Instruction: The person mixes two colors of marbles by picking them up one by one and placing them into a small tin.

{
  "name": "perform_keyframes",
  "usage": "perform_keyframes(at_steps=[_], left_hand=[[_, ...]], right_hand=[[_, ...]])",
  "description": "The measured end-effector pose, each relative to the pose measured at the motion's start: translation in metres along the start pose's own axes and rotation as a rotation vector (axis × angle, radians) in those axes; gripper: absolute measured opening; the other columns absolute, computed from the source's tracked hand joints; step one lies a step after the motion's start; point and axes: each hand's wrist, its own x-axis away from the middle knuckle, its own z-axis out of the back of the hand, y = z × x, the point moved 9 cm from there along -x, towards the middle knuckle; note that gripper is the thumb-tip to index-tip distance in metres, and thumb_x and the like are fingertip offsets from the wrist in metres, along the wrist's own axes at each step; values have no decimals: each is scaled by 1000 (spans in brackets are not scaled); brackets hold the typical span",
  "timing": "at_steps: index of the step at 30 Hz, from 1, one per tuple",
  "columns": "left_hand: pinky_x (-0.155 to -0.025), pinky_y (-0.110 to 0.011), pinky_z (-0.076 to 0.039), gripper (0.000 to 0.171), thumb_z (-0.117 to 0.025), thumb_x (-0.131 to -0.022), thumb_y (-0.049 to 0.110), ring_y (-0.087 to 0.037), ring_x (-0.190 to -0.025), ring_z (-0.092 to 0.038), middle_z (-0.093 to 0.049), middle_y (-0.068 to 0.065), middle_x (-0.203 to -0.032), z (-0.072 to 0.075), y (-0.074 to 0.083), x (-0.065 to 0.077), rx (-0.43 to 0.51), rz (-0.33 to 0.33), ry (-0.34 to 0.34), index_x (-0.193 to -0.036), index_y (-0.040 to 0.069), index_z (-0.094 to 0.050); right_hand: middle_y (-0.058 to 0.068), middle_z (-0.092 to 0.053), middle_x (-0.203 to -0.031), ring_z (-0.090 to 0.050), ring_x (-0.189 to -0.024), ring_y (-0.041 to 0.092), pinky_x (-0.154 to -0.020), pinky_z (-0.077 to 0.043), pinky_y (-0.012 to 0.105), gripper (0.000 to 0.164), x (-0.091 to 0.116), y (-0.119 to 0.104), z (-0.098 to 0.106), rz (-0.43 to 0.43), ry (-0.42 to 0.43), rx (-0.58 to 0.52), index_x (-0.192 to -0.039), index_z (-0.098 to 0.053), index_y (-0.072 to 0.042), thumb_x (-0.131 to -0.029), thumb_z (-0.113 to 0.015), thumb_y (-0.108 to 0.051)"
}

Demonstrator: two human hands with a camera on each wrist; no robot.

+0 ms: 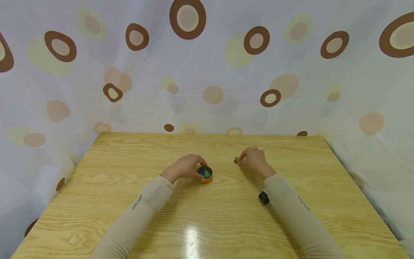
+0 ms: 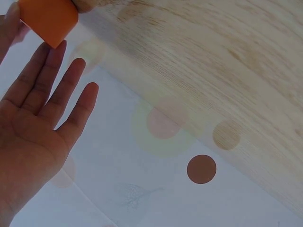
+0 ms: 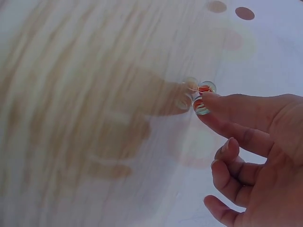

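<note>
My left hand (image 1: 187, 166) holds a small orange cup (image 1: 207, 180) by its rim, thumb on the near side and fingers on the far side. The cup looks dark blue and green inside. In the left wrist view, the orange wall of the cup sits between thumb and fingertips, while the other fingers stretch out. To the right, my right hand (image 1: 254, 160) has thumb and index finger at two clear glass marbles with orange and white swirls. It pinches the lower marble (image 3: 201, 107); the other marble (image 3: 207, 87) lies right against it. The remaining fingers are loosely curled.
Both hands work over a light wooden table (image 1: 136, 151) with a glossy surface that reflects the hand and marbles. Behind it hangs a white curtain (image 1: 145, 108) with brown and beige spots. A small black object (image 1: 263, 197) shows beside the right sleeve.
</note>
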Motion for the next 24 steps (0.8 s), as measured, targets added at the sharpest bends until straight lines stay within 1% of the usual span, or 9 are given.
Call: perform_keyframes(at_steps=[4,9,17,24], left_hand=[[-91,-37,-49,49,-83,-76,20,-24,-110,-59,-64,-6,-121,-1,-1,0,1,9,2,-119,7,-66],[-92,-37,-48,49,-84,-76,20,-24,-111,-58,-63,-6,-121,-1,-1,0,-5,9,4,-119,7,-66],[-93,-38,-48,49,-83,-76,21,-26,-113,-57,-63,-8,-122,0,2,1,-17,-2,-2,-120,6,-66],[-93,-38,-48,49,-83,-76,20,-26,-113,-57,-63,-7,-122,0,1,2,-13,0,3,-119,7,-66]], right_hand=[[17,-68,-105,-52,-106,47,-93,-29,68,10,1,0,0,-1,-2,1,-86,-77,-7,-86,-72,-16],[16,-69,-102,-53,-105,46,-93,-29,67,12,1,2,-1,-11,-10,-11,-87,-77,-6,-87,-72,-17],[16,-69,-102,-53,-106,47,-94,-29,66,12,5,0,0,-16,-9,-20,-87,-76,-6,-88,-70,-16],[15,-69,-100,-53,-104,46,-89,-31,62,12,8,-2,0,-1,-2,-30,-88,-76,-4,-89,-66,-11]])
